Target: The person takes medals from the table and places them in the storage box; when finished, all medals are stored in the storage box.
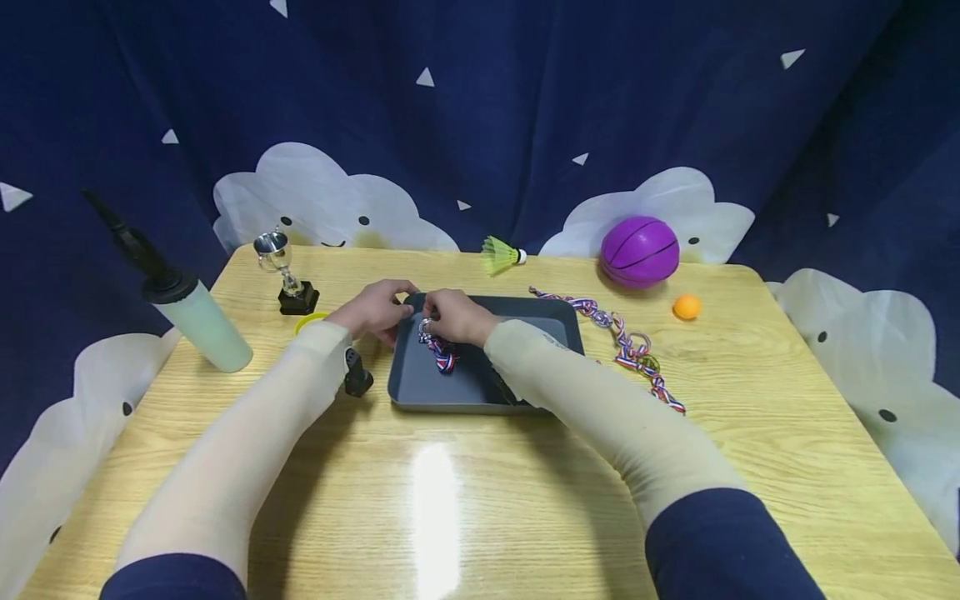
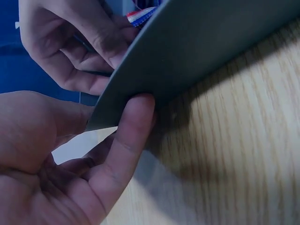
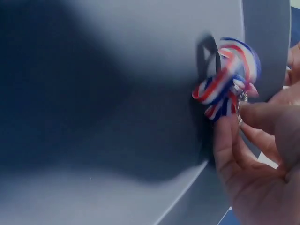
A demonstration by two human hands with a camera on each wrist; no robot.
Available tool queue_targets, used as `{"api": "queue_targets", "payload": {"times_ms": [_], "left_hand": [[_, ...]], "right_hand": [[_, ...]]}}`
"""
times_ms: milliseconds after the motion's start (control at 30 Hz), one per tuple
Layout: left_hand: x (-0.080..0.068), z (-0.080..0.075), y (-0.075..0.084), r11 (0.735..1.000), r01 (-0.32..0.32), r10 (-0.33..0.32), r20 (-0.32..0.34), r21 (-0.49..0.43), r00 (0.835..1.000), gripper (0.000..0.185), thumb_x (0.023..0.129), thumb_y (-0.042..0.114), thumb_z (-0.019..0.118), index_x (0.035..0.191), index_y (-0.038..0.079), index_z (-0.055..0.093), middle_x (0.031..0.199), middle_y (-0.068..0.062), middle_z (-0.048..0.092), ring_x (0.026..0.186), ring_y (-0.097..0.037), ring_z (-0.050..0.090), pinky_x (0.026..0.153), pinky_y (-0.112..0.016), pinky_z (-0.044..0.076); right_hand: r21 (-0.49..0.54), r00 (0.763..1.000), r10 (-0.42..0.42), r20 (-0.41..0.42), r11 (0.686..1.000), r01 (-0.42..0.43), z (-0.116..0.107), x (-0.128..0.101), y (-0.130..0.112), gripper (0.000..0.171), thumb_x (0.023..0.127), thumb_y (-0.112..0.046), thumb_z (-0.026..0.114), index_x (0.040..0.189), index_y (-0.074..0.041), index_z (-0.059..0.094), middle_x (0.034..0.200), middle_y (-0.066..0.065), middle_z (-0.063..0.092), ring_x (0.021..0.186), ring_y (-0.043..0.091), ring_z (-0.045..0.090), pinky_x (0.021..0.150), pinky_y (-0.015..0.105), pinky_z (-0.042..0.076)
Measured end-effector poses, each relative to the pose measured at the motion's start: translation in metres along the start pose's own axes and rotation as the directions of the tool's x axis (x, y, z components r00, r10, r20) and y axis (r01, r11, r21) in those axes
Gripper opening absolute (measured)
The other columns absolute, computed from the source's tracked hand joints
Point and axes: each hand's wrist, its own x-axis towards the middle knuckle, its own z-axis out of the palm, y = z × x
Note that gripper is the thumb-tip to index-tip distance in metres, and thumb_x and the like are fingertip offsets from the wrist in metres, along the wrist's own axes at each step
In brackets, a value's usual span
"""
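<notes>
A dark grey rectangular tray lies on the wooden table in front of me. My left hand pinches its far left corner; in the left wrist view the thumb and a finger are on opposite sides of the tray wall. Over the tray's left end, my right hand pinches a silver-coloured medal. Its red, white and blue ribbon is bunched up and hangs just over or on the tray floor; I cannot tell which. My fingers partly cover the medal.
Right of the tray lie other medals on twisted striped ribbons. Behind stand a yellow shuttlecock, a purple ball and an orange ball. A trophy, a partly hidden yellow ring and a pale green hand pump are at left.
</notes>
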Motion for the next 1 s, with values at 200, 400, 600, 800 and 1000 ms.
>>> {"api": "queue_targets", "payload": {"times_ms": [200, 400, 600, 800, 1000], "left_hand": [[0.001, 0.0, 0.0, 1.0, 0.007, -0.007, 0.01, -0.014, 1.0, 0.04, 0.112, 0.01, 0.043, 0.152, 0.006, 0.047, 0.118, -0.027, 0.063, 0.08, -0.026, 0.072, 0.069, -0.039, 0.067], [0.003, -0.002, -0.002, 0.995, 0.039, -0.035, 0.044, -0.087, 0.998, 0.042, 0.112, 0.011, 0.041, 0.154, 0.008, 0.045, 0.117, -0.027, 0.064, 0.08, -0.026, 0.072, 0.07, -0.04, 0.067], [0.008, -0.001, -0.008, 0.99, 0.028, -0.023, 0.041, -0.137, 0.999, 0.042, 0.112, 0.015, 0.039, 0.153, 0.009, 0.048, 0.109, -0.022, 0.066, 0.07, -0.021, 0.068, 0.063, -0.034, 0.065], [0.01, 0.0, -0.014, 0.983, -0.019, 0.021, 0.01, -0.184, 1.0, 0.044, 0.111, 0.018, 0.043, 0.154, 0.007, 0.049, 0.114, -0.022, 0.063, 0.064, -0.016, 0.066, 0.061, -0.032, 0.063], [0.013, 0.002, -0.019, 0.976, -0.034, 0.029, -0.025, -0.215, 0.999, 0.04, 0.111, 0.016, 0.043, 0.149, 0.004, 0.053, 0.114, -0.021, 0.063, 0.064, -0.016, 0.067, 0.06, -0.031, 0.064]], "right_hand": [[-0.072, 1.0, 0.01, 0.025, 0.997, -0.009, 0.002, 0.003, -0.001, 0.015, 0.106, -0.013, 0.061, 0.115, -0.002, 0.065, 0.113, 0.013, 0.069, 0.091, 0.018, 0.059, 0.087, 0.034, 0.054], [-0.056, 0.998, -0.068, 0.003, 0.996, 0.068, -0.016, -0.002, 0.007, 0.018, 0.107, -0.011, 0.057, 0.116, 0.0, 0.068, 0.11, 0.014, 0.072, 0.091, 0.018, 0.062, 0.088, 0.034, 0.057], [0.087, 0.985, -0.123, -0.12, 0.987, 0.133, -0.061, -0.021, 0.046, 0.019, 0.107, -0.01, 0.058, 0.115, 0.003, 0.069, 0.107, 0.021, 0.074, 0.086, 0.029, 0.073, 0.075, 0.03, 0.061], [0.013, 0.954, -0.048, -0.296, 0.998, 0.054, -0.105, -0.062, 0.112, 0.019, 0.103, -0.007, 0.058, 0.106, 0.008, 0.069, 0.097, 0.023, 0.073, 0.087, 0.034, 0.071, 0.073, 0.025, 0.053], [-0.098, 0.972, 0.097, -0.214, 0.988, -0.12, -0.108, -0.103, 0.171, 0.023, 0.099, -0.009, 0.062, 0.108, 0.012, 0.066, 0.11, 0.032, 0.072, 0.105, 0.047, 0.069, 0.098, 0.054, 0.056]]}}
